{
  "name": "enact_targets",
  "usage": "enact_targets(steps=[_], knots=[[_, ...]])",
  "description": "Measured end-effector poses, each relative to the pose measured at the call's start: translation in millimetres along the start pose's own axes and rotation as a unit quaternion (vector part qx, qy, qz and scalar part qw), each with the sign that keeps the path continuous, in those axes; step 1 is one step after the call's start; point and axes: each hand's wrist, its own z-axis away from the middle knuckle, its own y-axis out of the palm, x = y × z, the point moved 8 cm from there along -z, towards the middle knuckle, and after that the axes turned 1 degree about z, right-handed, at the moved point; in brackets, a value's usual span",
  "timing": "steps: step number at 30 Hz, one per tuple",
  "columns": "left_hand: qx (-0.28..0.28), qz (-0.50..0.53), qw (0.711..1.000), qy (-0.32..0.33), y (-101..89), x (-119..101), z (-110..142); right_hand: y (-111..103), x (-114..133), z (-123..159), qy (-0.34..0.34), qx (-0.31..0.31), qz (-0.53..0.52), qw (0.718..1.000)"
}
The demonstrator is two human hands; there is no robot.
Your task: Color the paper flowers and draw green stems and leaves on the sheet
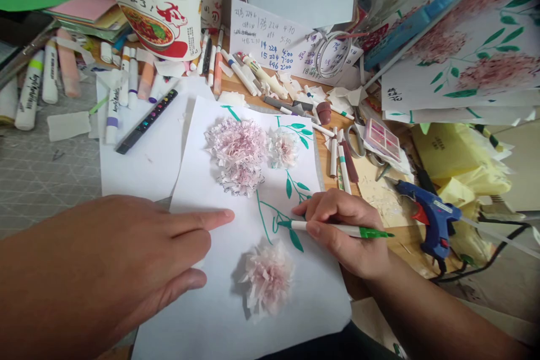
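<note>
A white sheet [219, 315] lies in front of me with pink paper flowers glued on: a large cluster [238, 152] near the top, a smaller one [283, 148] beside it, and another [269, 277] lower down. Green stems and leaves [278, 219] are drawn between them. My right hand [348, 236] grips a green marker [337, 229], its tip on a leaf near the sheet's right edge. My left hand [126, 259] rests flat on the sheet's left side, index finger stretched out, fingers apart, holding nothing.
Many markers [126, 76] lie scattered along the back. A paper noodle cup [160, 5] stands at the top. A blue glue gun [430, 216] sits at the right by yellow paper [459, 157]. Scissors [358, 143], a handwritten note [270, 45] and finished flower sheets [472, 50] crowd the right.
</note>
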Motion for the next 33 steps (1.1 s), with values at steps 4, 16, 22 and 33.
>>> enact_targets(steps=[4, 16, 22, 33], knots=[[-0.001, -0.018, 1.0, 0.006, 0.1, 0.4, 1.4, -1.2, -7.8, 3.4, 0.02, -0.008, -0.023, 1.0], [0.067, -0.049, 0.997, 0.0, 1.2, -2.7, -1.1, -1.7, -3.6, 0.7, 0.016, -0.008, 0.035, 0.999], [0.028, -0.022, 0.999, 0.011, -0.4, -2.2, -0.6, 2.0, -0.9, 2.1, 0.006, 0.013, -0.008, 1.0], [0.058, -0.031, 0.998, -0.012, -0.9, -1.4, -3.2, -1.1, -6.5, 4.5, 0.014, -0.01, -0.013, 1.0]])
